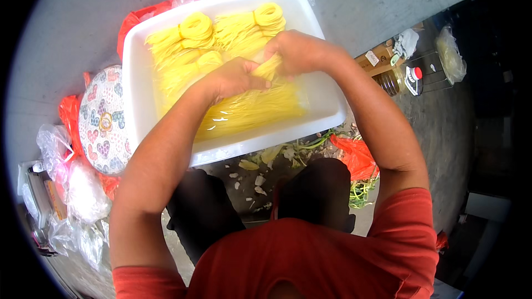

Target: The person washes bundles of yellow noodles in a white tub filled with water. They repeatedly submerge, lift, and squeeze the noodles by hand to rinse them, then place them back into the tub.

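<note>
A white plastic tub stands before me with long yellow noodle-like strands in it. Over its middle, my left hand and my right hand both grip one bunch of yellow strands, the right hand at its upper right end. Part of that bunch is hidden by my fingers. Bundles with looped, tied heads lie behind my hands, one at the upper left and one at the upper right. Below my hands the loose strands lie lengthwise, with a shiny, wet-looking or filmy surface.
Left of the tub is a round heart-patterned surface with yellowish rings on it. Plastic bags lie at the lower left. Vegetable scraps and a red bag are on the floor. A red-capped bottle and cardboard box stand right.
</note>
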`<state>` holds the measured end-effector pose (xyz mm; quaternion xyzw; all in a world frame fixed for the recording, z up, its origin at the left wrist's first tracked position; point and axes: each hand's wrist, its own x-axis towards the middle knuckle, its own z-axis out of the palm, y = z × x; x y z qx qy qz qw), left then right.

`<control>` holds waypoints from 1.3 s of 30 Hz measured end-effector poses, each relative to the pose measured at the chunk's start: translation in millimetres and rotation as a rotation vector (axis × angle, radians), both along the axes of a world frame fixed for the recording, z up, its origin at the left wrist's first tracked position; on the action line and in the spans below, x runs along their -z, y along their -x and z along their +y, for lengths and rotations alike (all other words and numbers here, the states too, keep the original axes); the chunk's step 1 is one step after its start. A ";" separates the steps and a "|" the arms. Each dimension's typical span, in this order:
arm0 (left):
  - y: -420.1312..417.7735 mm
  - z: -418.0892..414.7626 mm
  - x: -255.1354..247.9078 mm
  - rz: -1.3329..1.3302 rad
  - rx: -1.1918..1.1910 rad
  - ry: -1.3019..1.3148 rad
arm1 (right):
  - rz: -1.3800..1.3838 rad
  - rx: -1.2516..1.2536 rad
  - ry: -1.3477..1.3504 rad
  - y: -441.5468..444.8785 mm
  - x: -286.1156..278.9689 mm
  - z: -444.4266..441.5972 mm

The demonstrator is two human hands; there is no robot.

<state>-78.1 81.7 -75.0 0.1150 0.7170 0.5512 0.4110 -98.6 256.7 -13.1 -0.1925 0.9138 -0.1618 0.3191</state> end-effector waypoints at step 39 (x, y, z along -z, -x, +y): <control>6.6 -19.5 -4.3 -0.216 -0.246 -0.300 | 0.278 -0.115 -0.232 -12.9 17.9 -4.7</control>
